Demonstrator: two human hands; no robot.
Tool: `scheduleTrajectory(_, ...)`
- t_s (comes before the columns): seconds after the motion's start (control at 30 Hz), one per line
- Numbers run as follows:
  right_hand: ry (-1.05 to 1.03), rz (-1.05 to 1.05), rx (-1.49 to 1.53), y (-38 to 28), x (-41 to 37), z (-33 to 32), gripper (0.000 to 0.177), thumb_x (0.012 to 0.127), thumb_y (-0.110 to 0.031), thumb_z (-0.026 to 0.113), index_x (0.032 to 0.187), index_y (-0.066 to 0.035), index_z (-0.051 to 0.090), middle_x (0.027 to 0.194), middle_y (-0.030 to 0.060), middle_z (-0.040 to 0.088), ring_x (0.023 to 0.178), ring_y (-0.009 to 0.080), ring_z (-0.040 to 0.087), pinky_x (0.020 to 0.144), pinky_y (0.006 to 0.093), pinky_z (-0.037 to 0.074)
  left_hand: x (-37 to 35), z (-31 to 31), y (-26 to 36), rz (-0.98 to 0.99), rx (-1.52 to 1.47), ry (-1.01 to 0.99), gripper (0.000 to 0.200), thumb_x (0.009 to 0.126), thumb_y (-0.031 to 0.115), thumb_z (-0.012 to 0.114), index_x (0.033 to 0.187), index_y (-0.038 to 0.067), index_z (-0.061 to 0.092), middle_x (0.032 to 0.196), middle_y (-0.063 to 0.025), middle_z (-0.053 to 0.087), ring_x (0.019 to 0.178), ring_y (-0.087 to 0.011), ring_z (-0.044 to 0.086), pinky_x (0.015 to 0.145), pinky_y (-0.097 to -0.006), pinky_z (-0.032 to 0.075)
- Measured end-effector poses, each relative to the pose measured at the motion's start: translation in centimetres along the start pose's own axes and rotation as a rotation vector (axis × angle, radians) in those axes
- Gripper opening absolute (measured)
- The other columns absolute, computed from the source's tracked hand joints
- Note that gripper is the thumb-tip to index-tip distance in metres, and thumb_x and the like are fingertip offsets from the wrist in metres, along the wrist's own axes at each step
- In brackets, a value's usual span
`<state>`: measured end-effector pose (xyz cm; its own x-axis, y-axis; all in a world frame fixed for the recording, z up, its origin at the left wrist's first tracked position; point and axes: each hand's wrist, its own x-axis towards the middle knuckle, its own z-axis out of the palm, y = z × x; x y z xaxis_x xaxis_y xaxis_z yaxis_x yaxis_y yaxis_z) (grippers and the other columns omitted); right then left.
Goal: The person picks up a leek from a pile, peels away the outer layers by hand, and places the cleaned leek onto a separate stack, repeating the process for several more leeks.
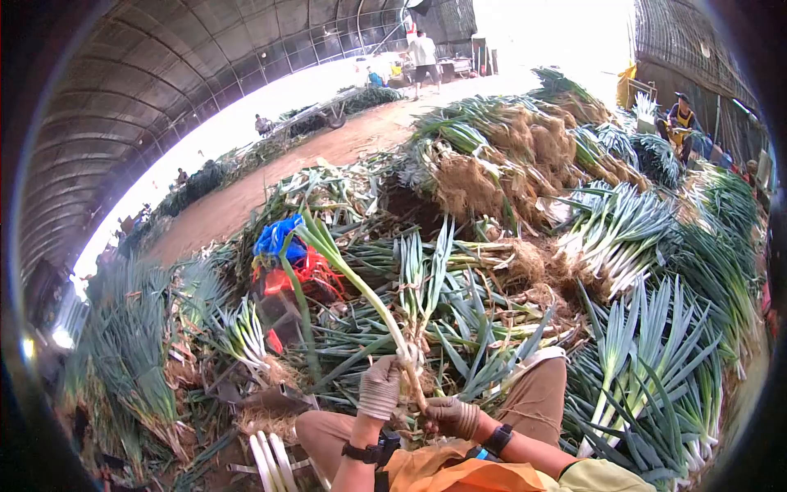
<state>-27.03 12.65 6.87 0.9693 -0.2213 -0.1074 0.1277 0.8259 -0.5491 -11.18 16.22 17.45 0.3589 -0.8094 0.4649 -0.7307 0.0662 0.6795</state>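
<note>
My left hand (pixel 380 390), in a knit work glove, is closed around the lower shank of a long green onion (pixel 379 310). The green onion slants up and to the left, its green leaves spreading at the top. My right hand (pixel 452 416), also gloved, is closed at the brownish root end of the same stalk; its fingertips are partly hidden. Beyond my hands stands a small bunch of green onions (pixel 422 283) with loose, dry outer skins. Several clean white stalks (pixel 272 461) lie by my left knee.
Large heaps of green onions with matted roots (pixel 471 184) rise ahead. More bunches (pixel 627 234) lie to the right and along the left. A blue bag (pixel 279 236) and red netting (pixel 307 277) sit left of centre. A person (pixel 679 123) sits far right; another (pixel 425 57) stands at the back.
</note>
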Motion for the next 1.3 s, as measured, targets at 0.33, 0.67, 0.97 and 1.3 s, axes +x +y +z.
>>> scheduleTrajectory(0.33,0.347,-0.096,-0.280,0.2,0.8,-4.0,0.012,0.082,-0.019,0.056,0.083,-0.008,0.054,0.068,-0.0018,0.052,0.057,0.0075,0.049,0.050,0.0221,0.041,-9.5,4.5,-8.7,-0.170,0.129,-0.697,0.022,0.075,0.017,0.049,0.090,0.007,0.061,0.090,-0.0145,0.060,0.085,-0.0308,0.057,0.074,-0.0357,0.046)
scheduleTrajectory(0.67,0.499,0.130,-1.168,0.1,1.4,0.7,0.028,0.079,-0.030,0.055,0.073,-0.003,0.057,0.058,0.0071,0.053,0.053,0.0141,0.051,0.049,0.0302,0.042,-5.7,5.2,-16.6,-1.063,-1.161,-0.252,0.026,0.082,0.025,0.049,0.099,0.005,0.051,0.081,-0.0099,0.058,0.067,-0.0230,0.058,0.054,-0.0362,0.048)
scheduleTrajectory(0.97,0.463,0.360,-1.799,1.4,2.2,-1.6,0.031,0.078,-0.032,0.048,0.085,-0.005,0.061,0.078,0.0179,0.061,0.074,0.0345,0.059,0.063,0.0419,0.046,-4.5,5.4,-12.1,-0.878,0.036,-0.525,0.039,0.082,0.036,0.046,0.074,0.002,0.064,0.063,-0.0139,0.060,0.062,-0.0231,0.061,0.054,-0.0341,0.046)
scheduleTrajectory(1.3,0.560,-0.027,-1.274,3.5,4.0,-10.0,0.038,0.071,-0.026,0.067,0.100,-0.006,0.055,0.075,0.0020,0.059,0.064,0.0134,0.052,0.058,0.0298,0.043,-8.3,5.7,-4.6,-0.324,-0.105,-0.668,0.028,0.079,0.032,0.054,0.080,0.006,0.063,0.068,-0.0105,0.061,0.061,-0.0177,0.059,0.059,-0.0287,0.045)
